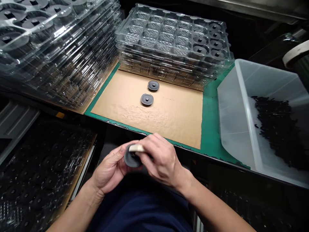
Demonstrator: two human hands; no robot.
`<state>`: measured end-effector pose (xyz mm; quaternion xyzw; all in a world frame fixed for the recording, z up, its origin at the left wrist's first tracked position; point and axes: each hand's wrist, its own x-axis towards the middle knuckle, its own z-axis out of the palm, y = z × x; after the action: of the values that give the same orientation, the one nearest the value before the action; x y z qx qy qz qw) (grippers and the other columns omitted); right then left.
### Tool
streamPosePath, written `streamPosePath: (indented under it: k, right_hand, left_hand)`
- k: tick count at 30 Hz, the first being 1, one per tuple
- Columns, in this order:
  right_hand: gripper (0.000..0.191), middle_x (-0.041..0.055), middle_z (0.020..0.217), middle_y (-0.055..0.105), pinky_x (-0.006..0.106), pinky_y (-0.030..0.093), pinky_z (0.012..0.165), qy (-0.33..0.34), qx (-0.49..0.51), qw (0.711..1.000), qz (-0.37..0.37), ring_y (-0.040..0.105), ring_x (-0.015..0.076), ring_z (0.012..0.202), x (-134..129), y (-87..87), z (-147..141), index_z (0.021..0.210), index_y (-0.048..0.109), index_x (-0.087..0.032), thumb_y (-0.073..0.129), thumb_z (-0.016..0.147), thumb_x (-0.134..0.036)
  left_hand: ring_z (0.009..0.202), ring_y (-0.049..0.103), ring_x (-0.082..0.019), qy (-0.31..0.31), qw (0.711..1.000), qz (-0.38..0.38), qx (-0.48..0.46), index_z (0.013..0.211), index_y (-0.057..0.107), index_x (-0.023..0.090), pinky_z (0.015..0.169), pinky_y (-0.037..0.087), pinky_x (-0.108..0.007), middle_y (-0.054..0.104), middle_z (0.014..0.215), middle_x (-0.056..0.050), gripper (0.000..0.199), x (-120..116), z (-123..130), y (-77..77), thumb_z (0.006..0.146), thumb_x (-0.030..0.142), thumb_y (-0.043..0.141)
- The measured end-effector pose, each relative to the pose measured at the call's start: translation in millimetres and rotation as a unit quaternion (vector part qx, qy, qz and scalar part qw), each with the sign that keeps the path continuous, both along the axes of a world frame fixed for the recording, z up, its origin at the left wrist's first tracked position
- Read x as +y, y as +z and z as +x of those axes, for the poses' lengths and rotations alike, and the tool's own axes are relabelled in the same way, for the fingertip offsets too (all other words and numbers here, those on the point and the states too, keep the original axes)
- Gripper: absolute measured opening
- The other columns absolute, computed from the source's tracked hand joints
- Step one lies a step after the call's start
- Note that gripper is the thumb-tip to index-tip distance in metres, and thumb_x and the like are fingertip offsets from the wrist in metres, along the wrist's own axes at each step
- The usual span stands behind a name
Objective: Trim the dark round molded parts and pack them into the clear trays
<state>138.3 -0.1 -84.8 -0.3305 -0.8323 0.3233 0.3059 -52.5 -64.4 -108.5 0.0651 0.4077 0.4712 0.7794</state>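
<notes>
Just off the table's front edge, my left hand (112, 169) grips a dark grey rounded disc (131, 160) by its rim. Over it is my right hand (160, 158), closed around a small cream-coloured piece (136, 148) that meets the disc's upper part; its far end is hidden by my fingers, so its kind cannot be made out. Two similar grey discs, one nearer (147, 99) and one farther (153, 85), lie on the cardboard sheet (173, 112), each with a small post at its centre.
Clear plastic trays (166, 35) are stacked behind the cardboard, the top one holding several discs at right. A taller tray stack (79, 58) stands left. On the right, a translucent bin (243, 106) holds black pieces (277, 125). Another disc-filled tray (36, 174) sits lower left.
</notes>
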Motion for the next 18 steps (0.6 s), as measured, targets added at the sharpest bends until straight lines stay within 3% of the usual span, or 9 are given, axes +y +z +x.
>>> streamPosePath:
  k: [3, 5, 6, 9, 12, 14, 18]
  right_hand:
    - [0.018, -0.0017, 0.070, 0.056, 0.027, 0.038, 0.057, -0.109, 0.005, 0.970, -0.216, 0.048, 0.0133, 0.061, -7.6, 2.6, -7.2, 0.082, 0.061, -0.019, 0.058, 0.098, -0.028]
    - [0.020, -0.0045, 0.066, 0.052, 0.026, 0.032, 0.050, -0.100, 0.018, 0.943, -0.316, 0.043, 0.0111, 0.056, -11.6, 6.0, -11.4, 0.079, 0.058, -0.020, 0.058, 0.096, -0.030]
    - [0.018, -0.0048, 0.067, 0.052, 0.025, 0.032, 0.050, -0.093, 0.025, 0.942, -0.323, 0.042, 0.0107, 0.056, -12.6, 7.5, -12.8, 0.080, 0.058, -0.020, 0.058, 0.096, -0.029]
    - [0.014, -0.0027, 0.074, 0.057, 0.027, 0.036, 0.060, -0.105, 0.031, 0.970, -0.217, 0.046, 0.0119, 0.063, -11.4, 9.0, -12.7, 0.083, 0.060, -0.019, 0.058, 0.096, -0.024]
    - [0.015, 0.0027, 0.087, 0.063, 0.032, 0.040, 0.075, -0.088, 0.008, 0.993, -0.079, 0.053, 0.0167, 0.079, -6.6, 7.3, -7.0, 0.091, 0.064, -0.018, 0.055, 0.102, -0.022]
    - [0.018, 0.0056, 0.093, 0.065, 0.035, 0.040, 0.078, -0.024, -0.016, 0.999, -0.019, 0.053, 0.0190, 0.083, -2.8, 6.9, -1.8, 0.103, 0.068, -0.016, 0.051, 0.106, -0.023]
    - [0.025, 0.0070, 0.100, 0.067, 0.037, 0.041, 0.077, 0.105, -0.024, 0.993, 0.057, 0.052, 0.0201, 0.085, 4.8, 8.5, 7.3, 0.117, 0.070, -0.018, 0.046, 0.111, -0.024]
  left_hand:
    - [0.102, 0.070, -0.017, 0.092, 0.989, 0.067, 0.094, 0.125, 0.077, 0.025, 0.092, 0.061, -0.023, 0.076, 0.115, -0.006, 0.051, 3.9, 4.2, 3.4, 0.077, 0.027, 0.094]
    - [0.102, 0.070, -0.017, 0.114, 0.977, 0.098, 0.148, 0.121, 0.079, 0.026, 0.093, 0.060, -0.021, 0.076, 0.112, -0.006, 0.054, 6.1, 4.0, 7.1, 0.070, 0.020, 0.097]
    - [0.101, 0.070, -0.016, 0.122, 0.973, 0.108, 0.163, 0.119, 0.079, 0.026, 0.092, 0.060, -0.021, 0.077, 0.110, -0.006, 0.054, 6.8, 3.0, 9.1, 0.069, 0.019, 0.098]
    - [0.096, 0.071, -0.015, 0.121, 0.974, 0.109, 0.157, 0.119, 0.080, 0.028, 0.088, 0.060, -0.018, 0.077, 0.107, -0.005, 0.050, 7.4, -2.7, 14.1, 0.072, 0.024, 0.096]
    - [0.098, 0.071, -0.018, 0.033, 0.993, 0.062, 0.097, 0.123, 0.079, 0.026, 0.087, 0.061, -0.022, 0.077, 0.108, -0.008, 0.045, 4.8, -7.3, 14.8, 0.081, 0.035, 0.091]
    - [0.095, 0.071, -0.019, -0.018, 0.998, 0.033, 0.053, 0.117, 0.081, 0.021, 0.085, 0.064, -0.026, 0.077, 0.106, -0.009, 0.037, 1.4, -7.6, 12.2, 0.085, 0.040, 0.087]
    - [0.072, 0.067, -0.019, -0.059, 0.998, -0.019, 0.000, 0.090, 0.083, 0.016, 0.061, 0.067, -0.034, 0.074, 0.083, -0.007, 0.030, -5.5, -3.3, 5.5, 0.087, 0.045, 0.084]
